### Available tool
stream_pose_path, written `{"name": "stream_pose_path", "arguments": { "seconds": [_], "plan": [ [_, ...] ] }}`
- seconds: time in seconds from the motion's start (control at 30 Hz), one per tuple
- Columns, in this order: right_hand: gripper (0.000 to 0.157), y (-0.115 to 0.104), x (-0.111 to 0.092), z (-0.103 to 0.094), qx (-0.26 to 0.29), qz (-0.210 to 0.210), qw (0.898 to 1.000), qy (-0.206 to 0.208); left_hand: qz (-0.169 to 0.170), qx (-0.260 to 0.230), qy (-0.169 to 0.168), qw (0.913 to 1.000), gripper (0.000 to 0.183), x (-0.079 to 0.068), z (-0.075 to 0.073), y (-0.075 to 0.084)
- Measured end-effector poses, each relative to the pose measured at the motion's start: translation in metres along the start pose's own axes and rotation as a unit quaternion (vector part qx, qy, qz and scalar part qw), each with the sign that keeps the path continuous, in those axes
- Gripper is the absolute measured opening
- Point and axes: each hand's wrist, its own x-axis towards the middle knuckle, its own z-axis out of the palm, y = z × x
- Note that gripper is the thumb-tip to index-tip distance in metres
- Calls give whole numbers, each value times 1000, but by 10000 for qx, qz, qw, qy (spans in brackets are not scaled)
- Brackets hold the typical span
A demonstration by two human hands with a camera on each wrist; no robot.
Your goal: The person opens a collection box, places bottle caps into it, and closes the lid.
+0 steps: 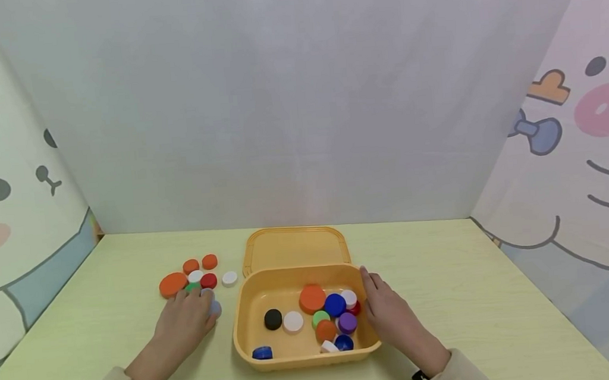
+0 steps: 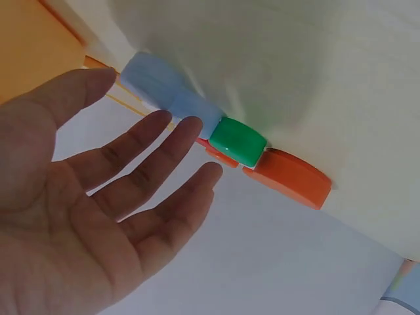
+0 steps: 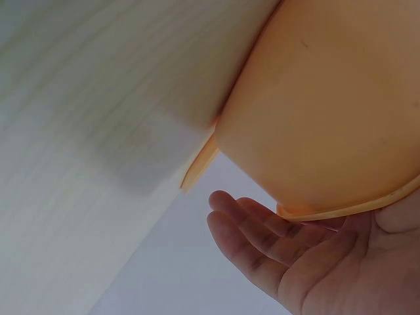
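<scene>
My left hand [image 1: 183, 322] reaches over a loose group of bottle caps on the table, with its fingers lightly bent and spread. In the left wrist view, light blue caps [image 2: 167, 92] and a green cap [image 2: 237, 142] lie just beyond the fingertips, and nothing shows in the palm. An orange cap [image 2: 292, 177] sits beside the green one. My right hand [image 1: 392, 314] rests against the right rim of a yellow box [image 1: 239, 314], its fingers fairly straight along the edge. Several caps lie in the box, among them a black cap [image 1: 273, 319] and a purple cap [image 1: 347, 322].
Behind the box lies its yellow lid [image 1: 295, 247]. Left of it are a white cap [image 1: 230, 279], a red cap [image 1: 208, 281] and a large orange cap [image 1: 173, 285]. A pale curtain [image 1: 287, 108] hangs along the table's far edge.
</scene>
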Motion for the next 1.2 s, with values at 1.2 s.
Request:
{"name": "stream_pose_path", "arguments": {
  "seconds": [1.2],
  "plan": [
    [54, 0, -1, -1, 43, 14, 10000, 16, 142, 19, 691, 9975, 37, 16, -30, 5]
  ]
}}
